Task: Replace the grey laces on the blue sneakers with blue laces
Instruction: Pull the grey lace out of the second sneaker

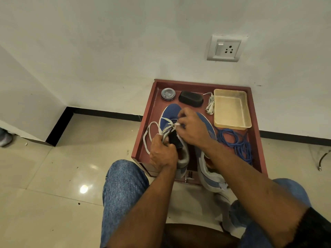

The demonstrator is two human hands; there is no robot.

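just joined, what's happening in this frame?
A person is unlacing the left blue sneaker on a red tray. The left hand grips the shoe at its tongue; the right hand pinches the grey lace, partly pulled loose. Another removed lace lies beside a beige tray. Blue laces wait unused.

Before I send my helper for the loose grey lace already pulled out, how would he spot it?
Find the red-brown tray against the wall. At its back, a pale bundled grey lace lies between the black brush and the cream plastic tray, free of any sneaker, unlike the blue laces nearer you.
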